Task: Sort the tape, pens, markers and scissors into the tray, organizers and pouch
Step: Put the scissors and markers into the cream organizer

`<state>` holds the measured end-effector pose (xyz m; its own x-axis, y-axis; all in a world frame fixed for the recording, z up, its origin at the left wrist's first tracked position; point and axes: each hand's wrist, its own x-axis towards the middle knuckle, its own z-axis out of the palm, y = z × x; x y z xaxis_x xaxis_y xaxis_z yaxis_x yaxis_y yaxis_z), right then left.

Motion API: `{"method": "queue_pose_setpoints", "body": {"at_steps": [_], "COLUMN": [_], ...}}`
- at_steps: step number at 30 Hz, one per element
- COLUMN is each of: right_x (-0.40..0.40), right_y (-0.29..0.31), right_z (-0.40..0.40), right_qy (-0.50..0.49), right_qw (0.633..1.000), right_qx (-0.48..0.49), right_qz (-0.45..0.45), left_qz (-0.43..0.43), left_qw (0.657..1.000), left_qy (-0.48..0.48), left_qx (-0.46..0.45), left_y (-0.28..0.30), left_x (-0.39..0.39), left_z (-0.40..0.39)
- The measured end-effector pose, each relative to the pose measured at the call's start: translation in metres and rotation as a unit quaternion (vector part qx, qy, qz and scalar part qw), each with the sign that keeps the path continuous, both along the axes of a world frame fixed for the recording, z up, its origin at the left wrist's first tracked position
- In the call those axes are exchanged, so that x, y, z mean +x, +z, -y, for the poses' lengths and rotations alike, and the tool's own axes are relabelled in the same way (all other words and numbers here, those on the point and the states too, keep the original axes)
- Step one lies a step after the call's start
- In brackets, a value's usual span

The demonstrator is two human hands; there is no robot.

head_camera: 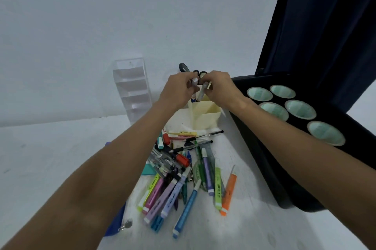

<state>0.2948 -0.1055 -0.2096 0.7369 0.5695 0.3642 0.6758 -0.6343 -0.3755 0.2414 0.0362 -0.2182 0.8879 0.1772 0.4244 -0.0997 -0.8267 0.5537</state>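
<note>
Both hands meet above the cream desk organizer (209, 116). My left hand (180, 89) grips a grey marker (194, 82) with a pale cap, held upright. My right hand (218, 87) pinches a second grey marker (203, 92) whose lower end points down into the organizer's rear compartment. Black-handled scissors (184, 67) stand behind the hands, partly hidden. A pile of pens, markers and highlighters (183, 170) lies on the white table in front. Several tape rolls (300, 109) sit in the black tray (264, 148) at the right.
A clear tiered acrylic organizer (132, 87) stands at the back left against the wall. A blue pouch (117, 223) peeks out under my left forearm. A dark curtain (325, 15) hangs at the right behind the tray.
</note>
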Motion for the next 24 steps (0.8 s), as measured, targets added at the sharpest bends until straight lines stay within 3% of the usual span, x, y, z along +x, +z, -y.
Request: {"method": "queue_pose_setpoints", "body": {"at_steps": [24], "right_x": [-0.019], "right_y": [-0.021], "right_z": [0.005], "right_qy": [-0.011], "right_qw": [0.988], "right_qx": [0.114], "right_qz": [-0.1], "left_qz": [-0.101], "left_qw": [0.993], "left_qy": [0.037], "left_qx": [0.037], "left_y": [-0.01], "left_x": [-0.025], "left_z": [-0.002]}}
